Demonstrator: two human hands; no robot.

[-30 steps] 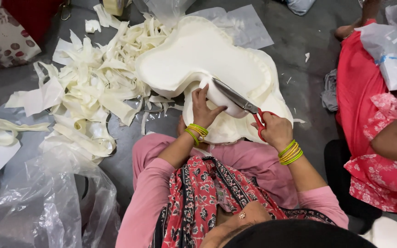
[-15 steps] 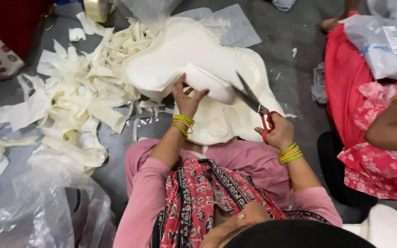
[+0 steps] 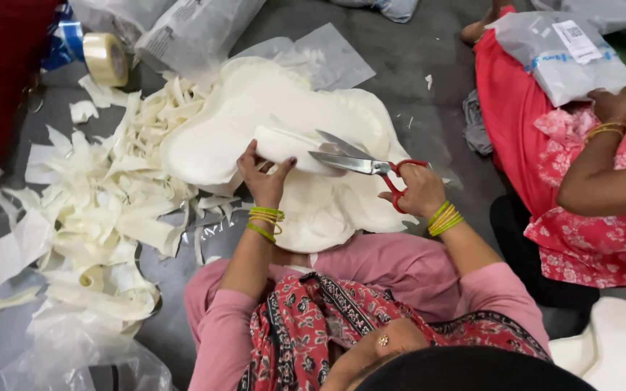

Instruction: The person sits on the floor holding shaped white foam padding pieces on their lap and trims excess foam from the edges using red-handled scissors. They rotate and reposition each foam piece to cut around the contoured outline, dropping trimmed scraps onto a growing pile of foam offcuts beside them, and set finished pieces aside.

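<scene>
fingers of left hand (image 3: pixel 264 177) pinching cream foam sheet (image 3: pixel 284 116) at frame centre; right hand (image 3: pixel 420 190) closed around red-handled scissors (image 3: pixel 360 161), blades parted on sheet. offcut strips (image 3: pixel 103 210) heaped at left.

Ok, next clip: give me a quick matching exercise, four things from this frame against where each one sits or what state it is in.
Things:
1. scissors
2. tape roll
3. cream offcuts
4. left hand

Places or states:
a. top left on the floor
b. gripping the folded foam edge
c. open, in the right hand
d. heaped left of the foam piece

Pairs: 1-c, 2-a, 3-d, 4-b
</scene>
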